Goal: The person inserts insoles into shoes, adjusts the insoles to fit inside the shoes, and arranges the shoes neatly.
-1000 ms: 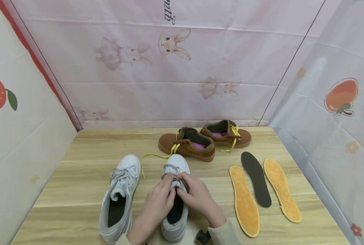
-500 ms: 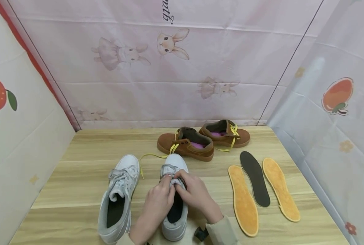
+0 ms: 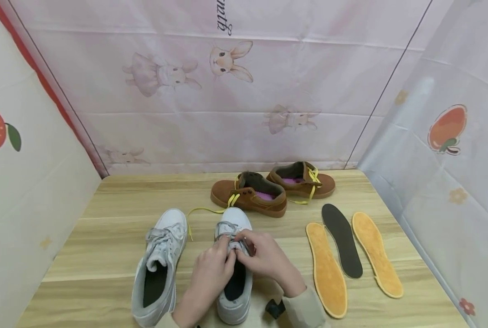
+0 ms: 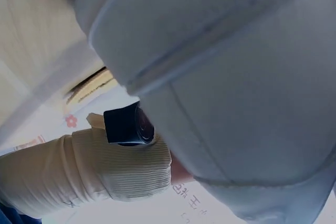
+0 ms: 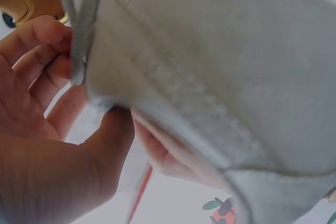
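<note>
In the head view, a white sneaker (image 3: 233, 310) with grey laces stands in front of me, toe pointing away. Both hands are at its tongue (image 3: 234, 246). My left hand (image 3: 211, 269) pinches the tongue's left side, and my right hand (image 3: 265, 256) pinches the right side. The right wrist view shows the right thumb (image 5: 111, 145) inside the shoe's edge, with curled fingers beside a grey lace (image 5: 86, 24). Sneaker side (image 4: 231, 87) fills most of the left wrist view and hides the left hand there. The matching white sneaker (image 3: 176, 219) stands to the left, untouched.
Two brown shoes, a nearer one (image 3: 223, 193) and a farther one (image 3: 326, 184), stand at the back with yellow laces. To the right lie an orange insole (image 3: 328, 275), a dark insole (image 3: 343, 241) and another orange insole (image 3: 377, 255). Printed cloth walls (image 3: 235, 136) surround the table.
The right wrist has shifted slightly to the right. Both hands stay at the sneaker's tongue, and the shoes and insoles keep their places.
</note>
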`<state>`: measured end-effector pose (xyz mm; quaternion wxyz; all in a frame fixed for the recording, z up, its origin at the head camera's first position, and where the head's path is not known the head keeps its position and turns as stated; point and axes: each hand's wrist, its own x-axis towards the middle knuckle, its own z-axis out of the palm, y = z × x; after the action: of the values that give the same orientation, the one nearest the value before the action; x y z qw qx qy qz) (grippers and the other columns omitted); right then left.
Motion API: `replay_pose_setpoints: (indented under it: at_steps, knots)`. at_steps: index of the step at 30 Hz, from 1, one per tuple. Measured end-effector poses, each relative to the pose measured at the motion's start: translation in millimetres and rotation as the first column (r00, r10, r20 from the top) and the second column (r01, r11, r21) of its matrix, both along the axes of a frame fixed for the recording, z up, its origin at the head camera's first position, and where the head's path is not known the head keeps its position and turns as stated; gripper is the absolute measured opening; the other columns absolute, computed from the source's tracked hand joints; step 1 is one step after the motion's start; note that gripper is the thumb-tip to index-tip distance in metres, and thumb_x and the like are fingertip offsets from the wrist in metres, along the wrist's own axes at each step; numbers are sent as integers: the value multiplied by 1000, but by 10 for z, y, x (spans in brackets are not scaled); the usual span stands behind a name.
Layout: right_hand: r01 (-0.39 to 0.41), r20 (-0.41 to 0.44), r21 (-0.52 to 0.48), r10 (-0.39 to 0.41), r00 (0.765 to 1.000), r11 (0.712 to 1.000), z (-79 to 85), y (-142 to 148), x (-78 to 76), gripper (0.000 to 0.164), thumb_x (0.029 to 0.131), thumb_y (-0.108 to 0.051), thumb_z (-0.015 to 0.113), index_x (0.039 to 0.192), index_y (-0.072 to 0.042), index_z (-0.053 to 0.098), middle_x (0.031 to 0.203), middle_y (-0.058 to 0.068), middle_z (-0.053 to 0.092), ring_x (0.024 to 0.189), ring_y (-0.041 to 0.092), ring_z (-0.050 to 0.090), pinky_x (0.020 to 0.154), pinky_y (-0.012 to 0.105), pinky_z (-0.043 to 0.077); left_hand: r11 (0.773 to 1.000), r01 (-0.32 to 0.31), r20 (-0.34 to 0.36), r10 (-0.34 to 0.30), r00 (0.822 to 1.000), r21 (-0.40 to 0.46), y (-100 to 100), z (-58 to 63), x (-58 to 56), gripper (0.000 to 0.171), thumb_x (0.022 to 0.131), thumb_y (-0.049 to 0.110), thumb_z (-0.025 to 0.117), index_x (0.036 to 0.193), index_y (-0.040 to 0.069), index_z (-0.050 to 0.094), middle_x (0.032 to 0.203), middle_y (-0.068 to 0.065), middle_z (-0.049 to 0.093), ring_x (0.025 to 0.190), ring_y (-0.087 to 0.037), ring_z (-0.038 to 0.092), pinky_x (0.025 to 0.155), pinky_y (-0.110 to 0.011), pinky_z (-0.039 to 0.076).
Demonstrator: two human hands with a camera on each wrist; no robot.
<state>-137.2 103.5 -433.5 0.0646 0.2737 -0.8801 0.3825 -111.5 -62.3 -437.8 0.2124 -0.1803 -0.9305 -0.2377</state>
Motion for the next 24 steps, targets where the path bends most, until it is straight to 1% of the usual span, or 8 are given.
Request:
replay_pose_setpoints:
  at_steps: [3,7,10,13,15,19,21,24]
  knots:
    - [-14,-11,-36,13,1000,999,49,42,3,14,84,-16,65,98,-18,64,59,-9,45,50,1,42,46,19,38,1000,-3,-3,3,1000,-9,-7,25,3,16,79,16,67,90,9,59,70,0,61,48,-17,55,40,-28,36]
    - [4,-49,-67,-7,999,998,105,134,-35,9,86,-13,63,95,-12,65,57,-9,46,48,2,44,44,19,39,1000,-4,-20,4,1000,-16,-13,37,8,20,78,16,68,96,9,62,78,-2,66,50,-20,57,41,-30,38]
    - [64,-49,-79,-68,996,995,118,238,-91,6,87,-12,62,91,-10,66,56,-7,45,48,4,43,44,20,39,1000,-2,-40,2,999,-8,-11,32,2,20,78,15,69,96,8,63,80,-3,67,50,-22,58,42,-32,39]
    - [159,-7,-71,-160,987,985,92,366,-158,6,88,-12,60,89,-11,66,55,-7,45,47,5,41,45,23,38,1000,6,-72,-5,997,6,2,24,-12,14,77,12,69,89,8,62,75,-3,65,48,-23,56,41,-33,38]
    - [229,29,-48,-228,973,972,54,460,-200,6,89,-12,60,87,-12,66,54,-7,45,46,5,40,46,24,37,1000,15,-85,-14,996,17,12,18,-20,11,76,10,68,83,9,59,71,-3,62,46,-23,53,40,-33,36]
    - [348,84,22,-349,933,937,-18,660,-247,8,89,-16,59,86,-14,67,52,-6,46,44,8,40,46,26,37,999,25,-86,-22,996,27,28,3,-24,11,75,8,67,78,10,56,66,-1,58,45,-22,50,40,-33,34]
    - [395,106,63,-399,911,917,-38,760,-260,10,89,-19,59,86,-15,68,52,-5,47,43,10,41,45,28,37,999,21,-84,-18,996,27,28,-8,-24,11,75,8,67,79,10,57,66,-1,58,45,-22,51,40,-33,35]
    - [438,140,107,-450,882,893,-55,912,-276,11,89,-20,58,87,-15,68,53,-4,47,43,12,41,45,29,36,999,16,-93,-13,996,28,29,-19,-26,11,75,8,67,79,9,57,66,-2,59,46,-23,52,41,-33,35]
